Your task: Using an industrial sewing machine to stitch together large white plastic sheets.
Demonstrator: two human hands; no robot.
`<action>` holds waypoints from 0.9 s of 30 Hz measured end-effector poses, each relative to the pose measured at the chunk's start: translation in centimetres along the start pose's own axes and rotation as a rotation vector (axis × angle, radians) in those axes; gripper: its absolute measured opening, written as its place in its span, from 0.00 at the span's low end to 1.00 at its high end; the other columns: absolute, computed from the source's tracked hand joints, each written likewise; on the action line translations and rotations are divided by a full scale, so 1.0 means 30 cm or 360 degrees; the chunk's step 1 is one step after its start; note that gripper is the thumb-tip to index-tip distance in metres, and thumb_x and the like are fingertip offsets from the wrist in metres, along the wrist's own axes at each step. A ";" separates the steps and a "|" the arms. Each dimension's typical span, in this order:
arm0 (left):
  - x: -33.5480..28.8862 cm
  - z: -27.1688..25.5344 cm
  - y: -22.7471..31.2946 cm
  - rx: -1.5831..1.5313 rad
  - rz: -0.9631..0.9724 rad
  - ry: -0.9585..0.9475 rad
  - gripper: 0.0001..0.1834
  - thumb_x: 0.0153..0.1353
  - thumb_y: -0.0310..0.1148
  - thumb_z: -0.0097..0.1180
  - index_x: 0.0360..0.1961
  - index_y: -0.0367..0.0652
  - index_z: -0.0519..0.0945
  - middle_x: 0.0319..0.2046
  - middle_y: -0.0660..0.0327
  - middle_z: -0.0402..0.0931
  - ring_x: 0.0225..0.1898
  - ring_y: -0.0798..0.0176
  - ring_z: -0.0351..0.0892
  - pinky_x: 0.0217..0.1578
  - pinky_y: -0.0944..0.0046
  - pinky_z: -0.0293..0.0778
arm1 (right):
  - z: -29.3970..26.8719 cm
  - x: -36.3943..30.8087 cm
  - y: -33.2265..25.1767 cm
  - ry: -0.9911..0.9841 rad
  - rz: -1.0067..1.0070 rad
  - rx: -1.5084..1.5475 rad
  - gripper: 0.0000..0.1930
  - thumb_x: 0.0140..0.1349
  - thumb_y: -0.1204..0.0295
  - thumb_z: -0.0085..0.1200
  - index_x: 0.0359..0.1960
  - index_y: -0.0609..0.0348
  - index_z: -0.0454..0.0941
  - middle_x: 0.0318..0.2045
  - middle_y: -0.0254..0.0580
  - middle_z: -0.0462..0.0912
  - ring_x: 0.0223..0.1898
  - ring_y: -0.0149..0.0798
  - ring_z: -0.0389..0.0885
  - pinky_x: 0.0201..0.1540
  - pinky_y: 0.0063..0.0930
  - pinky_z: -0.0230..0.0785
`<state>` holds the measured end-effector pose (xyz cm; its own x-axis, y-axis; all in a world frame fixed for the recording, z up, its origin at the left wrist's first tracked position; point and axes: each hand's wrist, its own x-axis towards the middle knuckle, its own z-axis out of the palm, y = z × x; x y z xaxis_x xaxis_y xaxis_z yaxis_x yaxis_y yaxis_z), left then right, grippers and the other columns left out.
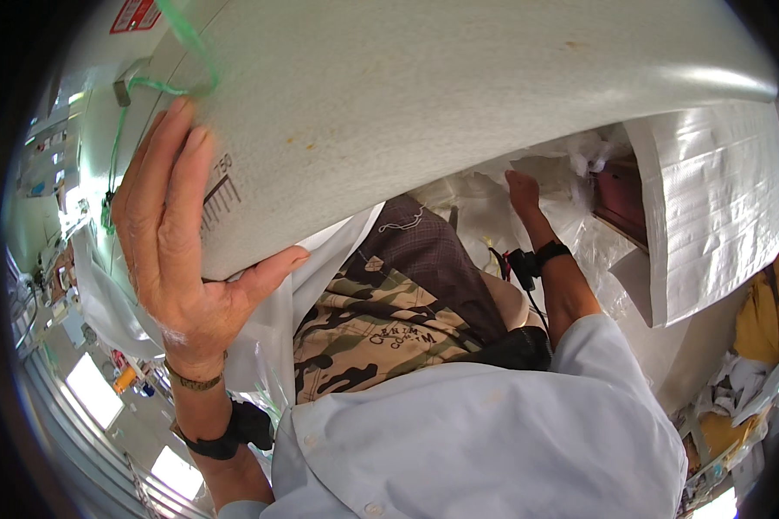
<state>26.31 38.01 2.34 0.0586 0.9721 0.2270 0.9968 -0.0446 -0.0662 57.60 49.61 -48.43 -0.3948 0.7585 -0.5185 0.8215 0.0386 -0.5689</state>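
Note:
A large pale grey tabletop (pixel 459 78) with a dark printed scale along its edge fills the upper part of the view. My left hand (pixel 177 216) lies on its left corner, fingers stretched out and thumb spread along the near edge. A green string (pixel 190 43) crosses the surface just beyond those fingertips. Lower and to the right, my right hand (pixel 524 192) reaches beneath the tabletop edge, beside crumpled clear plastic (pixel 589 156). Its fingers are mostly hidden, so what they hold, if anything, does not show.
A white quilted sheet (pixel 710 208) hangs at the right, beside a dark reddish box-like thing (pixel 619 199). White sheeting (pixel 268 346) drapes near my left wrist. Yellow cloth (pixel 766 320) and crumpled white material (pixel 736 385) lie at the far right.

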 end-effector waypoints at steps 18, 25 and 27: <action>-0.002 0.015 0.016 -0.0121 -0.0110 0.0149 0.43 0.44 0.51 0.70 0.61 0.42 0.72 0.63 0.57 0.67 0.63 0.51 0.65 0.62 0.52 0.65 | -0.985 -0.636 -0.789 0.0056 -0.1112 0.2811 0.20 0.74 0.58 0.35 0.46 0.62 0.74 0.45 0.40 0.78 0.51 0.45 0.78 0.62 0.45 0.63; 0.060 -0.042 0.148 -0.1067 -0.0264 0.0238 0.42 0.48 0.45 0.70 0.63 0.42 0.68 0.62 0.57 0.69 0.60 0.54 0.69 0.57 0.54 0.69 | -1.115 -0.726 -1.157 -0.0339 -0.1879 0.1842 0.18 0.70 0.61 0.41 0.47 0.63 0.75 0.46 0.43 0.79 0.48 0.40 0.75 0.53 0.42 0.61; 0.088 -0.046 0.174 -0.1529 -0.0179 0.0405 0.37 0.51 0.41 0.70 0.61 0.42 0.71 0.56 0.56 0.74 0.55 0.56 0.74 0.51 0.57 0.72 | -1.087 -0.772 -1.273 -0.0830 -0.1905 0.1799 0.14 0.67 0.66 0.49 0.43 0.65 0.77 0.40 0.42 0.81 0.41 0.35 0.78 0.43 0.32 0.66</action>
<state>31.76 40.02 3.94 -0.1407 0.9090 0.3923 0.6116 -0.2317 0.7565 48.80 51.79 6.14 -0.7911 0.3692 0.4877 -0.5869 -0.2334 -0.7753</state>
